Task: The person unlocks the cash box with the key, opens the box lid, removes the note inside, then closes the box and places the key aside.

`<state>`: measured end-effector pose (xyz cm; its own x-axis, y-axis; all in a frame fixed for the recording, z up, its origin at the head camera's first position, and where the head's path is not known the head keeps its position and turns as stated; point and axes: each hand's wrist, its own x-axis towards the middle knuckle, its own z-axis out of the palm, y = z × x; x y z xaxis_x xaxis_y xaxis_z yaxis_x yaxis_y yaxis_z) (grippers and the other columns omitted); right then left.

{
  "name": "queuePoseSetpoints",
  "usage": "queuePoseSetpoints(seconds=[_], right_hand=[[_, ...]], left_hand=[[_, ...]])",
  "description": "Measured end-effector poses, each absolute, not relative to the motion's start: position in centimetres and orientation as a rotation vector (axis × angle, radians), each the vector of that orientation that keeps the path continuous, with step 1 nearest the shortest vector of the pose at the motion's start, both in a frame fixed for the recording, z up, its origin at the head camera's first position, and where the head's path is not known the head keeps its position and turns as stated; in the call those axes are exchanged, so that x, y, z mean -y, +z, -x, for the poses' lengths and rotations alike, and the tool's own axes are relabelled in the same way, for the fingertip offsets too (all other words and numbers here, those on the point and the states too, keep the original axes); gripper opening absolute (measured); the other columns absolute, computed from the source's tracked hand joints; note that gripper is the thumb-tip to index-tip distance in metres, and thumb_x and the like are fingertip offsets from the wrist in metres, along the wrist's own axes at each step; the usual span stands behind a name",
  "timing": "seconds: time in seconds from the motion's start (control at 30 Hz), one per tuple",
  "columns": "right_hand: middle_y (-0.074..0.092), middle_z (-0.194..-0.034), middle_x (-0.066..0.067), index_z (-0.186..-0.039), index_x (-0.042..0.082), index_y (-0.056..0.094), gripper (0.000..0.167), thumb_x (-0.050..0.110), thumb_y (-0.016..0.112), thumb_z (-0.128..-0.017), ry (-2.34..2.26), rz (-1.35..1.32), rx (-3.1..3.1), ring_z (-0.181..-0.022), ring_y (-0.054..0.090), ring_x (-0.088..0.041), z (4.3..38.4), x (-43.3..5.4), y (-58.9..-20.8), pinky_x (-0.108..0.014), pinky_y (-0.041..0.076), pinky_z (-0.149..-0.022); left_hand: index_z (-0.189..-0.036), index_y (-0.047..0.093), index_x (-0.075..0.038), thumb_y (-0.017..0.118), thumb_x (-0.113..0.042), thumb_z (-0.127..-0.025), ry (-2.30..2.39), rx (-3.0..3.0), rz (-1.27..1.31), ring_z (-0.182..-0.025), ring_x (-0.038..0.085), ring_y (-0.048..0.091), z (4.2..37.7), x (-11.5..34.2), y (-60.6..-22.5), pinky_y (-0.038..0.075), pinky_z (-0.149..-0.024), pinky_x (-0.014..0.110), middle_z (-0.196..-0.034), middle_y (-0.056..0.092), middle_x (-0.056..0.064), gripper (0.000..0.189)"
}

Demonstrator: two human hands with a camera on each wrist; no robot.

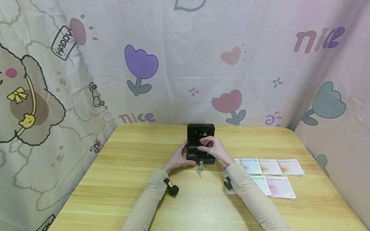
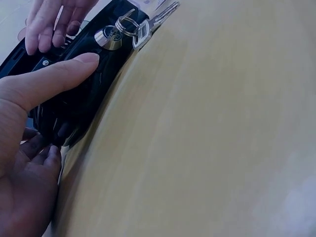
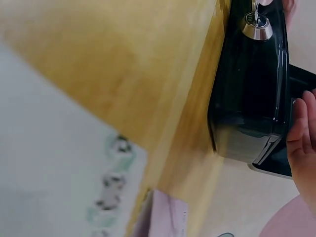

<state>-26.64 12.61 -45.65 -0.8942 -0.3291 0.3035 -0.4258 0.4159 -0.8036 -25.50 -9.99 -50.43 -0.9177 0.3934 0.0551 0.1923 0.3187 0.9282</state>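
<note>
A small black cash box (image 1: 210, 160) stands on the table with its lid (image 1: 193, 132) raised. Its inside has a tray with rounded compartments (image 1: 191, 150). My left hand (image 1: 177, 158) holds the box at its front left corner, the thumb lying along the front wall and the fingers against the left side. My right hand (image 1: 216, 149) hovers over the tray, fingers pointing down into it; I see nothing held in it. A round metal lock (image 2: 108, 37) sits on the front wall, with a ring and keys (image 2: 143, 33) hanging from it.
Two rows of pale printed paper stacks (image 1: 279, 187) lie on the table (image 1: 121, 192) to the right, partly under my right forearm. A patterned cloth (image 1: 179, 64) hangs behind and beside the table. Each wrist wears a small black camera (image 1: 173, 190).
</note>
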Motion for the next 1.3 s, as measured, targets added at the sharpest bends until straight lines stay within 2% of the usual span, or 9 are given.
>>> queuePoseSetpoints(seconds=[0.13, 0.23, 0.4, 0.5, 0.63, 0.77, 0.87, 1.03, 1.3], right_hand=[[0.073, -0.097, -0.016, -0.112, -0.001, 0.072, 0.035, 0.017, 0.082, -0.084, 1.626, -0.532, 2.454, -0.081, 0.061, -0.009, 26.8, -12.9, -45.9, -0.015, 0.05, -0.07], [0.07, -0.089, -0.01, -0.11, -0.003, 0.072, 0.034, 0.017, 0.082, -0.084, 1.738, -0.39, 2.35, -0.076, 0.058, -0.005, 26.6, -12.9, -45.5, -0.014, 0.048, -0.067], [0.063, -0.084, 0.003, -0.113, -0.011, 0.066, 0.038, 0.015, 0.077, -0.088, 1.864, -0.12, 2.236, -0.077, 0.056, -0.004, 25.0, -12.8, -43.0, -0.012, 0.047, -0.069], [0.064, -0.095, -0.002, -0.121, -0.008, 0.063, 0.041, 0.02, 0.073, -0.093, 1.94, -0.03, 2.175, -0.087, 0.058, -0.008, 25.6, -13.1, -43.6, -0.012, 0.049, -0.073], [0.063, -0.123, -0.019, -0.133, -0.001, 0.059, 0.046, 0.032, 0.059, -0.102, 1.999, 0.023, 2.151, -0.106, 0.059, -0.018, 27.1, -13.6, -45.5, -0.016, 0.054, -0.084], [0.057, -0.136, -0.027, -0.138, -0.001, 0.054, 0.054, 0.042, 0.045, -0.106, 2.043, 0.092, 2.096, -0.12, 0.059, -0.035, 27.2, -13.6, -45.8, -0.037, 0.056, -0.104], [0.05, -0.142, -0.034, -0.143, -0.006, 0.046, 0.063, 0.046, 0.036, -0.108, 2.165, 0.076, 2.014, -0.132, 0.052, -0.045, 27.0, -13.6, -45.6, -0.05, 0.046, -0.116], [0.037, -0.156, -0.03, -0.152, -0.007, 0.033, 0.073, 0.05, 0.021, -0.109, 2.342, -0.015, 2.048, -0.146, 0.037, -0.043, 26.8, -13.9, -45.4, -0.053, 0.03, -0.126], [0.039, -0.156, -0.029, -0.152, -0.004, 0.036, 0.073, 0.052, 0.019, -0.109, 2.34, -0.11, 2.118, -0.146, 0.038, -0.042, 26.7, -14.2, -45.2, -0.053, 0.029, -0.126]], left_hand=[[-0.161, 0.007, 0.001, 0.088, -0.015, -0.075, 1.71, -2.338, -0.556, -0.157, 0.037, 0.015, 25.6, 10.0, -50.2, 0.017, -0.13, 0.047, -0.17, 0.009, 0.019, 0.119], [-0.161, 0.004, -0.001, 0.089, -0.024, -0.077, 1.755, -2.295, -0.528, -0.157, 0.036, 0.013, 25.6, 10.0, -50.1, 0.015, -0.131, 0.047, -0.17, 0.009, 0.018, 0.122], [-0.163, 0.002, -0.008, 0.076, -0.041, -0.089, 1.786, -2.305, -0.487, -0.158, 0.033, 0.01, 25.6, 10.1, -50.2, 0.013, -0.131, 0.047, -0.171, 0.008, 0.015, 0.11], [-0.163, 0.005, -0.008, 0.063, -0.036, -0.1, 1.835, -2.327, -0.481, -0.158, 0.033, 0.012, 25.8, 9.9, -49.9, 0.014, -0.131, 0.046, -0.171, 0.008, 0.014, 0.09], [-0.161, 0.012, -0.003, 0.046, -0.032, -0.108, 1.921, -2.363, -0.463, -0.156, 0.039, 0.017, 25.9, 9.3, -49.2, 0.016, -0.13, 0.049, -0.169, 0.012, 0.019, 0.07], [-0.16, 0.017, -0.001, 0.036, -0.036, -0.11, 1.946, -2.433, -0.428, -0.155, 0.041, 0.019, 25.8, 8.8, -48.3, 0.017, -0.13, 0.053, -0.168, 0.016, 0.021, 0.064], [-0.16, 0.019, -0.001, 0.033, -0.037, -0.11, 1.969, -2.447, -0.431, -0.156, 0.039, 0.017, 26.0, 8.5, -47.9, 0.013, -0.13, 0.054, -0.168, 0.017, 0.02, 0.063], [-0.16, 0.019, -0.002, 0.029, -0.043, -0.11, 2.017, -2.398, -0.426, -0.157, 0.035, 0.017, 26.0, 7.9, -47.2, 0.011, -0.131, 0.05, -0.169, 0.017, 0.018, 0.065], [-0.157, 0.014, 0.008, 0.025, -0.04, -0.111, 2.116, -2.316, -0.416, -0.157, 0.037, 0.014, 26.0, 7.7, -46.3, 0.009, -0.131, 0.051, -0.167, 0.012, 0.025, 0.067]])
